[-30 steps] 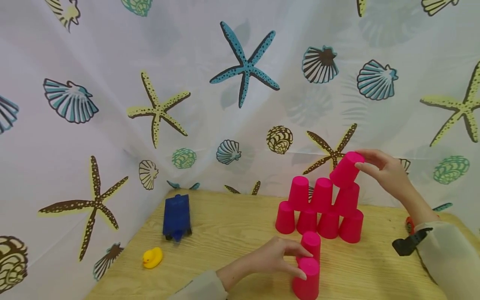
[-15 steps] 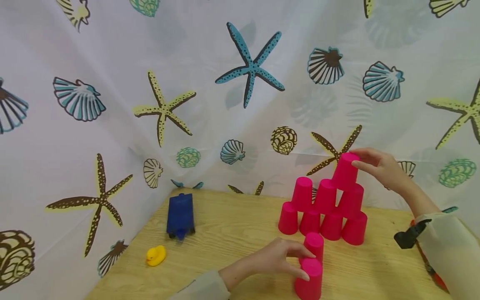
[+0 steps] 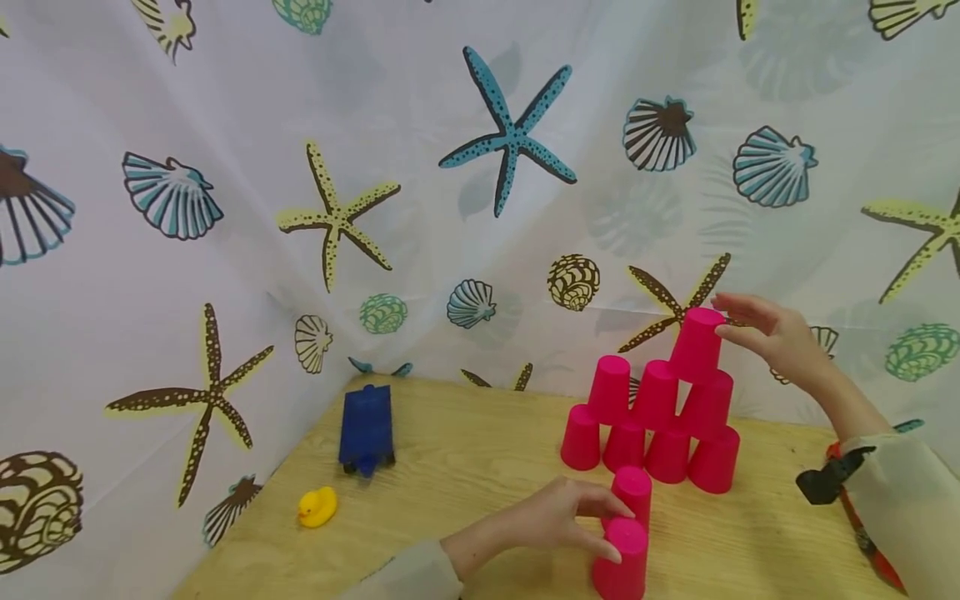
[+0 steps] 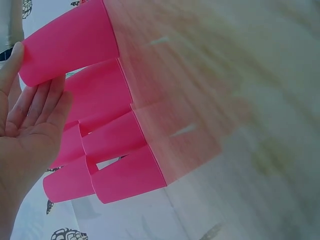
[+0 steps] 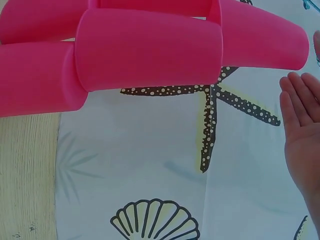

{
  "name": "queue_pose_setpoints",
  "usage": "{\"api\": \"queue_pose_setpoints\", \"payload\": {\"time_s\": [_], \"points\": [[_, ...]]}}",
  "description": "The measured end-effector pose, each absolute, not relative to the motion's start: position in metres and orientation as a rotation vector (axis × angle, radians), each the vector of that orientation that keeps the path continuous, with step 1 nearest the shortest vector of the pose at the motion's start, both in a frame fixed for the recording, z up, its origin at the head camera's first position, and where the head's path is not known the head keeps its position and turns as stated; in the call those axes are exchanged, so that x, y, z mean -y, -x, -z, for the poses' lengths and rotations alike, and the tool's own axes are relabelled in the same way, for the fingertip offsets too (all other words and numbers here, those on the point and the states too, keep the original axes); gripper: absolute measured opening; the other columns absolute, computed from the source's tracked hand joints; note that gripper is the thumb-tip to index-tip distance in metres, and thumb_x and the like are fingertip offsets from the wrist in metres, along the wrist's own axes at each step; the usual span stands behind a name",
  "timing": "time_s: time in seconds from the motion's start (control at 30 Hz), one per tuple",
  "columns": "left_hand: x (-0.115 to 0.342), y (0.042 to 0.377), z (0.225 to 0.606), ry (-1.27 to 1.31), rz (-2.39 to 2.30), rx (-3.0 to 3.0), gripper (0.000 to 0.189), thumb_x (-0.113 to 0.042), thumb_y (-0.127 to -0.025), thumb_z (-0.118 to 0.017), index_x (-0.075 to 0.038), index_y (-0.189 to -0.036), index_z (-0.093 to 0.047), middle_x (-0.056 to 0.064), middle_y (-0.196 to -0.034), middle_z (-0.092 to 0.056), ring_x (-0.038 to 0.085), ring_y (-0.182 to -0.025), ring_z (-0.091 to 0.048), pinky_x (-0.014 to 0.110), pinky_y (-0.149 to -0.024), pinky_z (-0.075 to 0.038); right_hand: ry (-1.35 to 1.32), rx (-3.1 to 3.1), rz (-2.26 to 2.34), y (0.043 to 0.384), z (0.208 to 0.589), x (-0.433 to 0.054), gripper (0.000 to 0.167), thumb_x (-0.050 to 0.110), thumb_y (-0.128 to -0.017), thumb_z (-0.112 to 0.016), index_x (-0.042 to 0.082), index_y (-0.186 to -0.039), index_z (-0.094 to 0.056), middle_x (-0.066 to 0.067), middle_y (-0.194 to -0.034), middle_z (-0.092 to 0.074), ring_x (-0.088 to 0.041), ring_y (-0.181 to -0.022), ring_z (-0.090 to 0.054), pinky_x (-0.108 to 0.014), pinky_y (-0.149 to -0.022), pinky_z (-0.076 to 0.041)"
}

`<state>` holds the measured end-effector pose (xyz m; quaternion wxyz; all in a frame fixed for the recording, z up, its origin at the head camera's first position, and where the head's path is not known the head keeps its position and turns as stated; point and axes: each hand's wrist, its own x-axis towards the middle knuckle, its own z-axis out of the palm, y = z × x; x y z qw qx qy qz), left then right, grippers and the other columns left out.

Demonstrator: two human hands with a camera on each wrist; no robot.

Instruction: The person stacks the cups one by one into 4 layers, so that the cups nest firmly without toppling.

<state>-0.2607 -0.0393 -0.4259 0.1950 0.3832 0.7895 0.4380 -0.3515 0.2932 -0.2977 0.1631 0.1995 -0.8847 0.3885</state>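
Observation:
Upside-down pink cups form a pyramid at the table's right rear: several in the bottom row, three cups [image 3: 655,396] above, and one top cup [image 3: 696,346] at the right of the third level. Beside this top cup my right hand [image 3: 783,342] has its fingers spread; in the right wrist view a small gap separates fingers and cup. Nearer me, my left hand [image 3: 551,512] grips the upper end of a front pink cup [image 3: 621,567] between thumb and fingers. Another pink cup [image 3: 632,492] stands just behind it. The left wrist view shows this grip beside the front cup [image 4: 72,45].
On the wooden table [image 3: 465,442], a blue toy vehicle [image 3: 367,429] and a yellow rubber duck [image 3: 318,507] stand at the left. A red-orange object [image 3: 870,542] lies partly hidden under my right sleeve. A curtain [image 3: 420,242] printed with starfish and shells hangs behind.
The tilted top cup was set upright onto the second row, and my right hand's fingers came off it. My left hand kept its hold on the front cup. The view shifted slightly left.

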Motion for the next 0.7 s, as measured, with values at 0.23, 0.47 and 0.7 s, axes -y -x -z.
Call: {"api": "queue_pose_setpoints", "payload": {"time_s": [0.23,0.47,0.7], "points": [[0.052,0.257,0.417,-1.091,-1.263,-2.198,0.038,-0.02,-0.086,-0.076,-0.015,-0.122,-0.066,-0.003,-0.116,-0.071,-0.004,-0.105,-0.064,0.023,-0.097,-0.054,-0.625,2.291,-1.226,0.329,0.308,-0.299,0.05,0.014,-0.095,-0.063,0.014,-0.144,-0.048,0.025,-0.13,-0.056,0.015,-0.117,-0.05,-0.002,-0.085,-0.048],[0.08,0.261,0.378,-1.118,-1.41,-2.304,0.044,-0.024,-0.083,-0.079,-0.017,-0.124,-0.064,0.0,-0.121,-0.069,0.005,-0.11,-0.065,0.02,-0.099,-0.051,-0.762,1.984,-1.489,0.303,0.326,-0.306,0.05,-0.009,-0.092,-0.058,-0.002,-0.141,-0.048,0.018,-0.131,-0.062,0.006,-0.123,-0.056,-0.007,-0.09,-0.049],[0.101,0.276,0.331,-1.172,-1.523,-2.495,0.046,-0.022,-0.083,-0.078,-0.015,-0.126,-0.063,0.002,-0.125,-0.067,0.018,-0.121,-0.063,0.028,-0.104,-0.05,-0.946,1.793,-1.643,0.284,0.358,-0.293,0.051,-0.019,-0.087,-0.056,-0.012,-0.137,-0.046,0.006,-0.134,-0.064,-0.003,-0.126,-0.058,-0.012,-0.099,-0.047]]}}
